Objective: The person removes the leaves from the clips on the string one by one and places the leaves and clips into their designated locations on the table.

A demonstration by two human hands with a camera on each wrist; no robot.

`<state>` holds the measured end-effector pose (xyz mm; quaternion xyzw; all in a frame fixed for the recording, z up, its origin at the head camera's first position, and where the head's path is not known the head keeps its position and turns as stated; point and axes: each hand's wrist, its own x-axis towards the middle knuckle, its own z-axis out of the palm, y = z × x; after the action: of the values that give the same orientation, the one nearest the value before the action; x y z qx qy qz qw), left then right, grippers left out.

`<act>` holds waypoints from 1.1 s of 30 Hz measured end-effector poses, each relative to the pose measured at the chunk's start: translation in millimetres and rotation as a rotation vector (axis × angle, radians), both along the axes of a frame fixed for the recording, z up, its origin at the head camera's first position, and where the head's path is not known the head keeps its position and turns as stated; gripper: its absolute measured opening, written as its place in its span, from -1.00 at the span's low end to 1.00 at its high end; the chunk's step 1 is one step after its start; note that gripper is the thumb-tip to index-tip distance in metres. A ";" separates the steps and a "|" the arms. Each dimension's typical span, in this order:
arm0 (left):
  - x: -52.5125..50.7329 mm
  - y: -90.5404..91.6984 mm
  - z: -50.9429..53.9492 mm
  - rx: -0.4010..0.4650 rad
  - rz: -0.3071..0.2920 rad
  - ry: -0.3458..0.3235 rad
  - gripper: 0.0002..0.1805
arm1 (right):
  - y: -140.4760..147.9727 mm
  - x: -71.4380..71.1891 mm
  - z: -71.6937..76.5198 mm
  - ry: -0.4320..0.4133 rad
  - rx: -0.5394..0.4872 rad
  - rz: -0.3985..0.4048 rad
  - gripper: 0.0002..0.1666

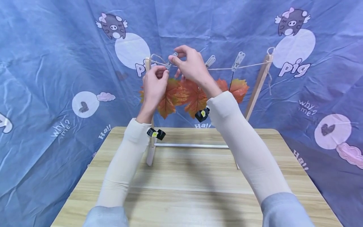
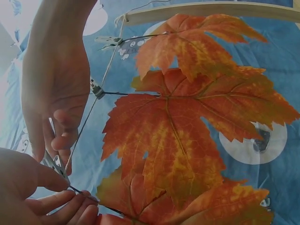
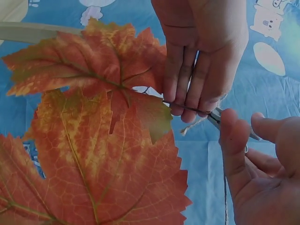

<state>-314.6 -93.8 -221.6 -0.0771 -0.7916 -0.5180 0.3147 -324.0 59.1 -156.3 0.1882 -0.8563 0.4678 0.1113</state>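
In the head view my right hand (image 1: 193,64) pinches a pale clothespin (image 1: 169,65) at the left end of the string. Just below it, my left hand (image 1: 154,83) holds the dark stem (image 3: 187,107) of an orange maple leaf (image 1: 166,102) at the clothespin's tip. The right wrist view shows the stem lying across the left fingers (image 3: 180,93) up to the clothespin's jaws. Whether the jaws bite the string there I cannot tell. Another leaf (image 2: 164,126) hangs by its stem from a middle clothespin (image 2: 97,89), and a third leaf (image 2: 192,44) from the far clothespin (image 2: 111,41).
Twine (image 1: 252,65) runs between two wooden posts, the right post (image 1: 258,86) leaning. A white rod (image 1: 190,145) joins the stand low down, above the wooden table (image 1: 181,201). Behind hangs a blue printed cloth (image 1: 56,63).
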 end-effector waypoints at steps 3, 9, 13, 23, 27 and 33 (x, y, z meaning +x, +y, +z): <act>-1.9 -0.1 0.2 -0.007 0.015 -0.010 -0.76 | -1.7 -1.1 -0.3 0.004 -0.030 0.009 -0.43; -5.2 -1.1 1.1 -0.017 0.033 -0.015 -0.79 | -3.5 -2.0 0.6 0.007 -0.067 0.006 -0.54; -6.2 -1.9 1.1 -0.022 0.034 -0.016 -0.81 | -4.3 -2.7 1.3 -0.001 -0.078 0.002 -0.58; -6.3 -1.5 2.6 -0.012 0.028 -0.022 -0.83 | -3.4 -2.4 4.9 0.014 -0.051 -0.021 -0.62; -4.8 -1.6 2.5 -0.012 0.021 -0.008 -0.83 | -2.7 -1.9 4.8 0.018 -0.062 -0.025 -0.65; -2.9 -2.3 3.0 -0.018 0.009 0.014 -0.83 | -2.8 -1.0 5.5 0.053 -0.132 -0.037 -0.76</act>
<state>-317.5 -96.1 -218.7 -0.0797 -0.7943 -0.5089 0.3220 -325.0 56.3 -150.8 0.1768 -0.8239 0.5158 0.1549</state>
